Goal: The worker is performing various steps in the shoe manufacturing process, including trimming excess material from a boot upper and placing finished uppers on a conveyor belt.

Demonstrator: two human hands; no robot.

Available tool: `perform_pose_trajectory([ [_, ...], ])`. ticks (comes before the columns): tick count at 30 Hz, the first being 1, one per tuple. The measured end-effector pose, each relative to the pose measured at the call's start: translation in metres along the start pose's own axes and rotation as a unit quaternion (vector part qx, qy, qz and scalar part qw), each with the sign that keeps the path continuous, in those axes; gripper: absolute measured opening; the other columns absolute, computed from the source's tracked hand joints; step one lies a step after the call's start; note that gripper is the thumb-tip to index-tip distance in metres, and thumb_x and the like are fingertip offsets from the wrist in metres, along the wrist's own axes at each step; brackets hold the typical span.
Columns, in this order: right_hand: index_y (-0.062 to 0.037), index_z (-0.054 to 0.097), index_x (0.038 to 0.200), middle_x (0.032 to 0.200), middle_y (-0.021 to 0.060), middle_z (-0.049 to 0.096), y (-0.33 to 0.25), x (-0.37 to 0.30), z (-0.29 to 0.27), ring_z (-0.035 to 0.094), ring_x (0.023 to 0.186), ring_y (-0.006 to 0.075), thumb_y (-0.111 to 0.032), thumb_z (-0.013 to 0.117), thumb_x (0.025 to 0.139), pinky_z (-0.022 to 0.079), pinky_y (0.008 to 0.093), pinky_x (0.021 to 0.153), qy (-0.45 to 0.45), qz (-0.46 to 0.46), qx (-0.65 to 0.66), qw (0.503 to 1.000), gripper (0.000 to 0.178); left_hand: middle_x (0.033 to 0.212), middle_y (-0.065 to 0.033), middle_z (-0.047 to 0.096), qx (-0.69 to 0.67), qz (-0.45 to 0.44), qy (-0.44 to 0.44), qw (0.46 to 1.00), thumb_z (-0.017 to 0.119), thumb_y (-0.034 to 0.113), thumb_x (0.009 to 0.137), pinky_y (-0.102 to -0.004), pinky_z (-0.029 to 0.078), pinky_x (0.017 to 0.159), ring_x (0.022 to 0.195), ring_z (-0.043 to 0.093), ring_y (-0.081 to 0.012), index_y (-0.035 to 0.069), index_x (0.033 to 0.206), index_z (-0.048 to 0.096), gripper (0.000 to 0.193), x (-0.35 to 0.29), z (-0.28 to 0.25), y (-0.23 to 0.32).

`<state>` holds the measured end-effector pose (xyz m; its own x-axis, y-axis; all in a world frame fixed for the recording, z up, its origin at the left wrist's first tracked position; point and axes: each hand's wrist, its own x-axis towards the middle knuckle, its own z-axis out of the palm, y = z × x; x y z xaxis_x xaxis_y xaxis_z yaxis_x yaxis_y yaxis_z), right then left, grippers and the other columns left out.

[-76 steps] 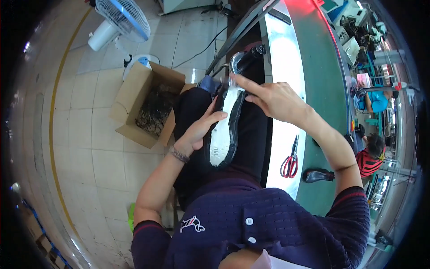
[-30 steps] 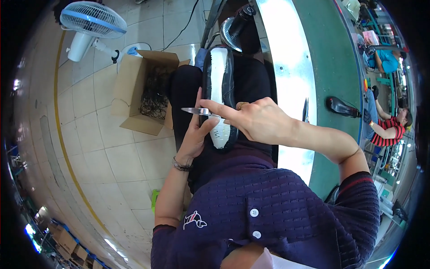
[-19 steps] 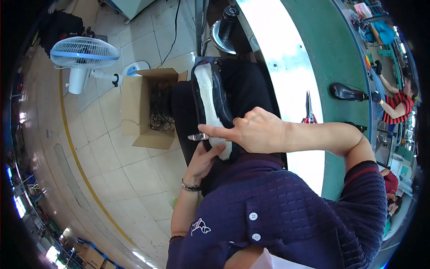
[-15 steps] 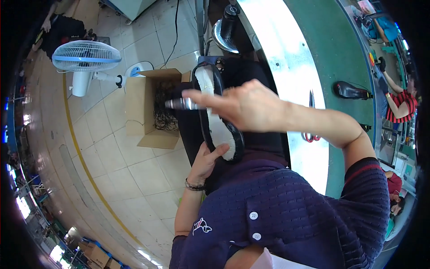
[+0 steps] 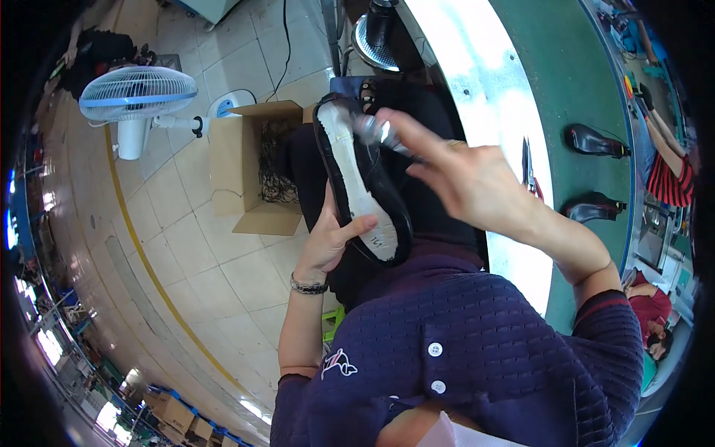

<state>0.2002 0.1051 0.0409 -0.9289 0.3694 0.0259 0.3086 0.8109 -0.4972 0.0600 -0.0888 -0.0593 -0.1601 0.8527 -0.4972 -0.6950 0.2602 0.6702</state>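
A black shoe (image 5: pixel 402 216), its white underside turned up, lies above my lap with the toe pointing away. My left hand (image 5: pixel 328 238) grips it near the heel end, thumb pressed on the white underside and fingers behind the far side. Over the shoe's right edge, near the toe, my right hand (image 5: pixel 484 186) is closed on a shiny silver metal tool (image 5: pixel 383 132). Motion smears the tool, so its exact kind does not show, nor whether it touches the shoe.
An open cardboard box (image 5: pixel 231 167) with dark stringy scraps stands on the floor at left, near a fan (image 5: pixel 138 97). At right, scissors (image 5: pixel 529 167) lie on a white bench (image 5: pixel 514 253). Black shoes (image 5: pixel 596 140) sit on a green belt (image 5: pixel 536 45); other people are beyond.
My right hand has swung right and slightly away, carrying the tool from across the shoe to its right edge. More of the underside shows. A second shoe on the belt has come into view.
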Motion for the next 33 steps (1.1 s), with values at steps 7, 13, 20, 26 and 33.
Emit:
perform_pose_trajectory([
  [7, -0.0218, 0.031, 0.149, 0.061, 0.0128, 0.063, -0.002, 0.032, 0.007, 0.065, 0.054, 0.0288, -0.021, 0.056, 0.093, 0.051, 0.0393, 0.049, -0.233, -0.029, -0.105, 0.966, 0.062, 0.133, -0.0035, 0.047, -0.027, -0.018, 0.006, 0.999, 0.073, -0.001, 0.081, -0.0332, 0.042, 0.102, 0.121, 0.048, -0.0163, 0.015, 0.152, 0.018, 0.091, 0.001, 0.006, 0.0],
  [13, -0.0228, 0.023, 0.151, 0.066, 0.0158, 0.065, -0.007, 0.005, 0.005, 0.067, 0.059, 0.0337, -0.016, 0.058, 0.085, 0.052, 0.0437, 0.051, -0.175, 0.039, -0.031, 0.983, 0.075, 0.132, -0.0033, 0.048, -0.006, -0.011, -0.019, 1.0, 0.073, -0.005, 0.078, -0.0354, 0.042, 0.103, 0.123, 0.047, -0.0183, 0.016, 0.151, 0.023, 0.092, 0.015, -0.001, 0.004],
  [20, -0.0257, 0.017, 0.152, 0.064, 0.0152, 0.062, 0.011, 0.017, 0.03, 0.063, 0.058, 0.0362, -0.026, 0.057, 0.093, 0.049, 0.047, 0.052, -0.127, -0.002, 0.018, 0.992, 0.071, 0.118, -0.0007, 0.059, -0.093, -0.089, 0.017, 0.992, 0.072, 0.019, 0.086, -0.0353, 0.046, 0.097, 0.111, 0.057, -0.0187, 0.013, 0.132, 0.052, 0.05, 0.057, -0.041, 0.013],
  [26, -0.0176, 0.045, 0.138, 0.064, 0.0142, 0.062, 0.013, -0.032, 0.007, 0.065, 0.06, 0.0297, -0.036, 0.053, 0.097, 0.05, 0.0405, 0.058, 0.016, 0.149, 0.161, 0.975, 0.046, 0.113, -0.0066, 0.064, 0.02, -0.011, 0.046, 0.999, 0.07, 0.012, 0.085, -0.0333, 0.054, 0.082, 0.097, 0.064, -0.0205, 0.007, 0.129, 0.054, 0.047, 0.04, -0.011, 0.013],
  [33, -0.0033, 0.059, 0.109, 0.078, 0.006, 0.066, 0.067, -0.073, 0.005, 0.065, 0.07, 0.013, -0.015, 0.058, 0.096, 0.05, 0.0265, 0.065, -0.017, 0.242, 0.611, 0.754, 0.018, 0.144, -0.0123, 0.037, 0.209, 0.076, 0.02, 0.975, 0.091, 0.007, 0.059, -0.04, 0.039, 0.107, 0.13, 0.042, -0.0254, 0.012, 0.154, 0.01, 0.124, 0.025, 0.003, -0.026],
])
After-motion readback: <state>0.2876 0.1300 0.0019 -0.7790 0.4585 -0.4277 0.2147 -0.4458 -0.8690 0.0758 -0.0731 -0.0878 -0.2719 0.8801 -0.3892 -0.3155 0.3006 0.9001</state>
